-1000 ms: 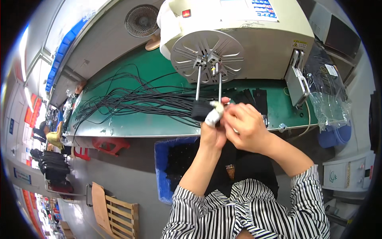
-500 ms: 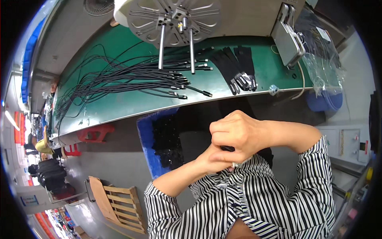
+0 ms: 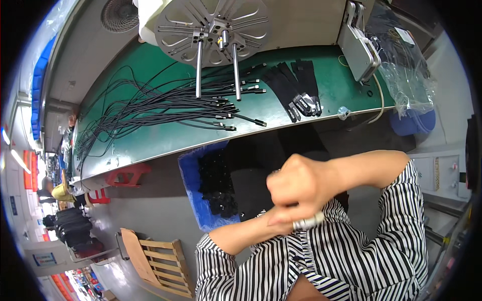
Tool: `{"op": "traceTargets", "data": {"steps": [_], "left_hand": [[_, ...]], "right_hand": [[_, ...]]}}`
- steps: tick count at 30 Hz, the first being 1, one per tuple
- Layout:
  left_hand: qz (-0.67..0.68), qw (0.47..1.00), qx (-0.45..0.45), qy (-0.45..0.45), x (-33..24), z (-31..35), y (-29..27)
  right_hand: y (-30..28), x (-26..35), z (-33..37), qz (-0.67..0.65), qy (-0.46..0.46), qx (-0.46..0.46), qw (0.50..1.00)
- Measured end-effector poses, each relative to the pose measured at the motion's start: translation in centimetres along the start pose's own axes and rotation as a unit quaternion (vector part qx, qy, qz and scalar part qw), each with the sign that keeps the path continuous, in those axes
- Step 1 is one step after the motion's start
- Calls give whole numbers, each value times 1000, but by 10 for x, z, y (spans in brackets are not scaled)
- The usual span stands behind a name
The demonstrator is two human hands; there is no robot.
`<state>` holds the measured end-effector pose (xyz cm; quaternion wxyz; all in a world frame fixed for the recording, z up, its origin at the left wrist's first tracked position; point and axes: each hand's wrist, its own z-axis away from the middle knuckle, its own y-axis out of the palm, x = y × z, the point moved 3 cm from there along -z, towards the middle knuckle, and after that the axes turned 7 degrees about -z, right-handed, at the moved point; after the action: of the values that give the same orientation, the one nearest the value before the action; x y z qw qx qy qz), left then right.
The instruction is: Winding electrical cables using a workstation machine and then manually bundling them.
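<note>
We have both bare hands out past the counter's (image 3: 340,94) front edge, clear of it, close before our striped shirt (image 3: 346,246). Our right hand (image 3: 297,183) curls into a closed shape above our left hand (image 3: 282,215), the two overlapping from where we look, and a pale finger wrapping (image 3: 309,221) shows at the end of the left. We cannot tell whether either grip is closed around anything, since the fingers cover the space between. The nearest goods lie on the counter: a loose bundle of black cables (image 3: 155,119) spreads along its left part, the metal-tipped plugs pointing right and one reaching almost to the front edge. Right of those plugs, black hook-and-loop straps (image 3: 308,80) fan out, their pale-marked ends close to the front edge. Toward the back edge, a slotted metal disc (image 3: 216,37) faces us with two steel rods (image 3: 236,75) projecting over the plugs. A hinged metal bracket (image 3: 359,52) stands near the counter's right end, with a clear plastic bag (image 3: 404,70) at the right corner. Below the front edge, a blue bin (image 3: 191,185) holds small dark pieces.
</note>
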<state>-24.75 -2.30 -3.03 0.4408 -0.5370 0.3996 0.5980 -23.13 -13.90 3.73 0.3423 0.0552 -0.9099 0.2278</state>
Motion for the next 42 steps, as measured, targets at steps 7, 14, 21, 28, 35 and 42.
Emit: {"op": "traceTargets", "data": {"steps": [7,14,21,28,35,42], "left_hand": [[334,925,-158,-85,8,-24,-60],[41,956,-237,-167,29,-23,-77],[-421,905,-59,15,29,-26,-64],[15,996,-82,-22,6,-2,-56],[209,956,-204,-26,-14,13,-45],[476,863,-165,37,2,34,-54]], "right_hand": [[-40,-31,26,21,313,-136,940],[3,-2,30,277,164,48,946],[-18,-32,15,211,203,128,947],[-24,-18,16,-36,177,14,983],[-15,0,6,240,37,40,969],[-14,4,24,75,132,17,988]]}}
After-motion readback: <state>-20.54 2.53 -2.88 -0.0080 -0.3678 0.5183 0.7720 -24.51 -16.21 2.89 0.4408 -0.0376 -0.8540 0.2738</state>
